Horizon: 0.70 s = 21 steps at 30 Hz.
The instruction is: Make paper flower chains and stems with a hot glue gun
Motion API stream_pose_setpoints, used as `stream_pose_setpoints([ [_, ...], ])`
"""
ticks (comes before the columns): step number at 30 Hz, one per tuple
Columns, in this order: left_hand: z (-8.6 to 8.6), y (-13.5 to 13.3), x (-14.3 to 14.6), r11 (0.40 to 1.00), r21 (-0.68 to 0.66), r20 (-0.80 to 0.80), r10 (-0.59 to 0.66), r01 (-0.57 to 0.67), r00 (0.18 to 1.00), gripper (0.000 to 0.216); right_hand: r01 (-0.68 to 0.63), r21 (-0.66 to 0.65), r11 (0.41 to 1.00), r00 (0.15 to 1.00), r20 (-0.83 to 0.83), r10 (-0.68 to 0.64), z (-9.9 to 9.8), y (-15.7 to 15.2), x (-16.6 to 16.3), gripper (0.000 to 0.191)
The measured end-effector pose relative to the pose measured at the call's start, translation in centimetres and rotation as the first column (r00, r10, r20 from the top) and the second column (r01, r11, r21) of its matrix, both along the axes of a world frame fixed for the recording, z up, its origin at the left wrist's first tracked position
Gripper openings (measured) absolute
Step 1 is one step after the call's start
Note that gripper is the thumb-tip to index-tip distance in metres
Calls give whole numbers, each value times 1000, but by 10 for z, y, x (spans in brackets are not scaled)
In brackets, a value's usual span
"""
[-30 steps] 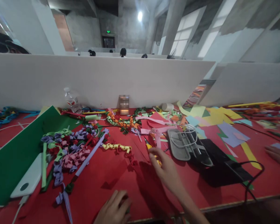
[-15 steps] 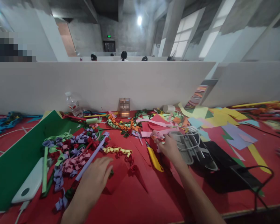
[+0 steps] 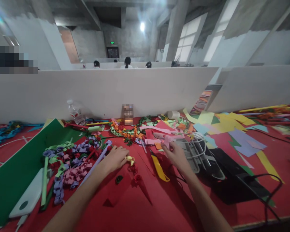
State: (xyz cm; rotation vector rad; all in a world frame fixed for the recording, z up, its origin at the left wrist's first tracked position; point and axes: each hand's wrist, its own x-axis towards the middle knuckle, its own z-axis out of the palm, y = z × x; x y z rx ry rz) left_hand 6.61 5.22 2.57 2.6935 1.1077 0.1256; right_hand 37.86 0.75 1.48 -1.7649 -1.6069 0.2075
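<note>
My left hand (image 3: 114, 158) lies on the red table cover (image 3: 140, 209), its fingers curled over a yellow paper chain (image 3: 130, 159). My right hand (image 3: 176, 154) is closed around a pink tool with a red light (image 3: 166, 140), held just above the table beside a grey pouch (image 3: 192, 154). A yellow utility knife (image 3: 159, 167) lies between the two hands. Red paper curls (image 3: 135, 174) lie just past my left fingers.
Curled purple, pink and green paper strips (image 3: 72, 158) lie left, beside a green sheet (image 3: 21, 161) and a white device (image 3: 29, 196). Coloured paper sheets (image 3: 229, 129) cover the right side. A black pad (image 3: 234, 180) with cables sits right. A water bottle (image 3: 74, 111) stands by the white partition (image 3: 106, 90).
My left hand moved forward and right onto the yellow paper chain. My right hand let go of the yellow knife earlier and now holds the pink tool, drawn slightly closer.
</note>
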Motion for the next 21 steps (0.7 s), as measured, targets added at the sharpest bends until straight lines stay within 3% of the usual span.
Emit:
stream_pose_setpoints([
  [2, 2, 9, -11, 1000, -5, 56, 10, -10, 998, 15, -80, -39, 996, 984, -162, 72, 7, -4, -5, 46],
  [5, 4, 23, -24, 1000, -23, 91, 4, -2, 996, 17, -232, -81, 969, 889, -423, 177, 16, -8, -18, 44],
  [7, 5, 31, -30, 999, -35, 98, -24, 28, 995, 17, -300, -90, 950, 839, -498, 218, 18, -9, -27, 45],
  [15, 11, 30, -42, 996, -46, 68, -80, 83, 994, 19, -476, -191, 859, 748, -602, 280, 10, -2, -50, 52],
  [21, 20, 21, -43, 995, -71, 27, -72, 73, 997, 20, -590, -140, 795, 664, -644, 379, 3, -9, -58, 53],
])
